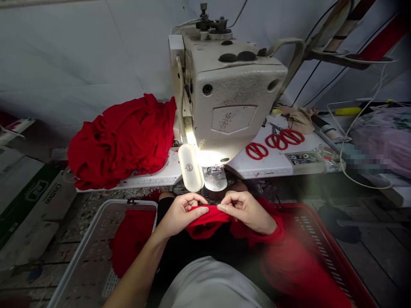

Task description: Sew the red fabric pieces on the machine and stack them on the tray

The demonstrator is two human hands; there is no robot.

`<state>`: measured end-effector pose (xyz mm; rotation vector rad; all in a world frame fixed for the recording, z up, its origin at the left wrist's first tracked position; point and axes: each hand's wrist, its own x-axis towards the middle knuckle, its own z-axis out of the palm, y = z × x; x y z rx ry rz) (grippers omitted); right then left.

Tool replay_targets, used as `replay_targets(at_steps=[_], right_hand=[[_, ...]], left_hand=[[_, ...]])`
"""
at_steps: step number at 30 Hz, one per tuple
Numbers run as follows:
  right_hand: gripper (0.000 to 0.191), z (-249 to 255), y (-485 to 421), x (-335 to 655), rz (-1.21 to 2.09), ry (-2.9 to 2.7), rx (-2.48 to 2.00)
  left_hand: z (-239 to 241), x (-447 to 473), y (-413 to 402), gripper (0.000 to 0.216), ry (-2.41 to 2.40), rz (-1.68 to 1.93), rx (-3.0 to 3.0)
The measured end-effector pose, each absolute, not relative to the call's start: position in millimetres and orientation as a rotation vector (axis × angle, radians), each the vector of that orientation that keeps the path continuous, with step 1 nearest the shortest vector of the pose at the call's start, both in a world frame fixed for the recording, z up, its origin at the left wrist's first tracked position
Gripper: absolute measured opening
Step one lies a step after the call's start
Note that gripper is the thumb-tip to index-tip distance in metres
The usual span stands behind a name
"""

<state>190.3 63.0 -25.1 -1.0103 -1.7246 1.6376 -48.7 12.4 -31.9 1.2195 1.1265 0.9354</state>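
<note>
A piece of red fabric point(208, 219) is stretched between my two hands, just in front of the sewing machine point(234, 98). My left hand point(183, 212) pinches its edge between thumb and fingers. A short way to the right, my right hand point(244, 209) pinches the same edge, with red cloth also lying around the wrist. The fabric hangs down over my lap, below the machine's metal plate point(215, 179). A lit lamp point(190, 167) shines beside the needle area, which glare and the lamp hide.
A heap of red fabric point(125, 137) lies left on the machine table point(266, 164). Red-handled scissors point(284, 139) rest at its right. A white basket point(86, 239) with red cloth stands at my left, a red basket point(334, 252) at my right. A carton point(32, 201) is far left.
</note>
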Motion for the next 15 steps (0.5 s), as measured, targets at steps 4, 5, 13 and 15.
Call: replay_targets(at_steps=[4, 5, 13, 15], right_hand=[[0.027, -6.0, 57.7, 188.8, 1.257, -1.764, -1.076], [0.027, -1.4, 56.8, 187.8, 1.180, -1.774, -1.075], [0.026, -0.3, 70.6, 183.9, 0.964, -1.691, -1.134], [0.028, -5.1, 77.5, 185.5, 1.029, -1.644, -1.152]], left_hand=[[-24.7, -49.8, 16.5, 0.021, 1.120, 1.094, 1.431], [-21.9, -49.7, 18.1, 0.018, 1.149, 1.112, 1.529], [-13.2, -43.4, 34.3, 0.020, 1.261, 1.155, 1.510], [-14.2, -41.3, 38.1, 0.023, 1.291, 1.150, 1.388]])
